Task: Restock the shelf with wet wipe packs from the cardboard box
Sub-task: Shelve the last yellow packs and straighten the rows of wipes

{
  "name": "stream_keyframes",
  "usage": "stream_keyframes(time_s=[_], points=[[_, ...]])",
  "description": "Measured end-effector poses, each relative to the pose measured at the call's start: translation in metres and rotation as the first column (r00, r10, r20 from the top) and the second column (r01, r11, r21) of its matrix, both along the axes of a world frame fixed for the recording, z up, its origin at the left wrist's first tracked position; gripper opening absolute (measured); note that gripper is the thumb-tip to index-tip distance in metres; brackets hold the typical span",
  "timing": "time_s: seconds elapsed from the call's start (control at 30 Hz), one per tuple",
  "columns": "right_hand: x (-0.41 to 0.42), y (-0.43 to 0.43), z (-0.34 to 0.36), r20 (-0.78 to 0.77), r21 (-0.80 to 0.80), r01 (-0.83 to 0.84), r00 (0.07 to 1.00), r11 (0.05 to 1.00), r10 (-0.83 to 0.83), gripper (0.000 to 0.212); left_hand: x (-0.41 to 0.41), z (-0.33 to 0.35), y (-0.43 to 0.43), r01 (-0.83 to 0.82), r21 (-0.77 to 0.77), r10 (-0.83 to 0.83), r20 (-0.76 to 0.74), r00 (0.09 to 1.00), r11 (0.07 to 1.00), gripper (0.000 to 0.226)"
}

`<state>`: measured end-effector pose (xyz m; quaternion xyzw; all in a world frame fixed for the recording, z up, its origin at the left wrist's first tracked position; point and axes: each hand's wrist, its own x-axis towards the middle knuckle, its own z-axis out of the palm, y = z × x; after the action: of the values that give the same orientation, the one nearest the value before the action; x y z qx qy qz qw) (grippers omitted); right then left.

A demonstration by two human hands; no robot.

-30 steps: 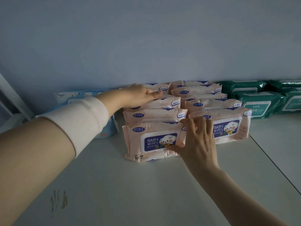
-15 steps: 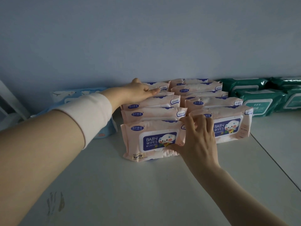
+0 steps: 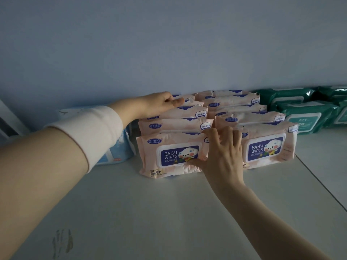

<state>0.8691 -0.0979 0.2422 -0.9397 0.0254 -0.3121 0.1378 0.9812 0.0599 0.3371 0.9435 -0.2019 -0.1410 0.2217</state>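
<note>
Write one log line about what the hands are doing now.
left hand: rests on rear pink pack | right hand: grips front-left baby wipes pack | shelf: green packs right, blue pack left
</note>
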Motion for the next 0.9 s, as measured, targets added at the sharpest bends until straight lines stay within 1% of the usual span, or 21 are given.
stream_keyframes(time_s=[0.07,0.1,0.13,0.17,0.2,0.27,0.33,0.4,0.43,0.57,0.7,0.8,0.9], points=[[0.000,0.000,-0.001,0.023,-0.011,0.005,1.000,1.000,-0.005,0.086,-0.004,-0.001,-0.001,0.023,-0.011,-0.022,0.067,0.997,1.000,0.111],[-0.001,0.000,0.000,0.032,-0.013,0.006,0.999,1.000,-0.005,0.086,-0.009,0.000,-0.001,0.041,-0.006,-0.040,0.085,0.996,0.999,0.113],[-0.001,0.000,0.000,0.037,-0.011,0.002,0.999,1.000,-0.002,0.086,-0.014,0.003,-0.002,0.066,0.003,-0.066,0.093,0.993,0.998,0.110],[-0.001,-0.001,0.000,0.040,-0.006,-0.005,0.999,1.000,0.005,0.086,-0.020,0.005,-0.003,0.097,0.051,-0.101,0.092,0.991,0.994,0.110],[-0.001,-0.001,0.001,0.040,0.001,-0.014,0.999,1.000,0.014,0.087,-0.025,0.006,-0.004,0.138,0.138,-0.150,0.087,0.985,0.981,0.114],[0.000,-0.003,0.001,0.025,0.012,-0.027,0.999,1.000,0.026,0.088,-0.036,0.006,-0.005,0.206,0.326,-0.226,0.022,0.974,0.922,0.125],[0.001,-0.005,0.001,0.005,0.001,-0.036,0.999,0.999,0.036,0.091,-0.039,0.002,-0.004,0.244,0.434,-0.255,-0.035,0.966,0.867,0.134],[0.001,-0.009,0.000,-0.007,-0.016,-0.059,0.998,0.998,0.058,0.094,-0.037,-0.005,0.000,0.257,0.540,-0.299,-0.010,0.954,0.802,0.138],[0.001,-0.011,-0.001,-0.008,-0.028,-0.071,0.997,0.997,0.071,0.095,-0.036,-0.008,0.002,0.256,0.564,-0.319,0.015,0.948,0.785,0.137],[-0.001,-0.023,-0.003,-0.008,-0.081,-0.124,0.992,0.989,0.124,0.098,-0.038,-0.012,0.004,0.234,0.563,-0.332,0.077,0.940,0.793,0.132],[-0.003,-0.033,-0.003,-0.012,-0.097,-0.179,0.984,0.979,0.179,0.099,-0.039,-0.009,0.007,0.241,0.603,-0.341,0.055,0.938,0.760,0.139],[-0.005,-0.039,-0.001,-0.031,-0.102,-0.221,0.975,0.970,0.219,0.100,-0.039,-0.010,0.010,0.234,0.609,-0.350,0.077,0.934,0.758,0.137],[-0.006,-0.044,-0.001,-0.065,-0.117,-0.243,0.969,0.963,0.236,0.107,-0.040,-0.012,0.010,0.217,0.611,-0.357,0.116,0.927,0.761,0.134]])
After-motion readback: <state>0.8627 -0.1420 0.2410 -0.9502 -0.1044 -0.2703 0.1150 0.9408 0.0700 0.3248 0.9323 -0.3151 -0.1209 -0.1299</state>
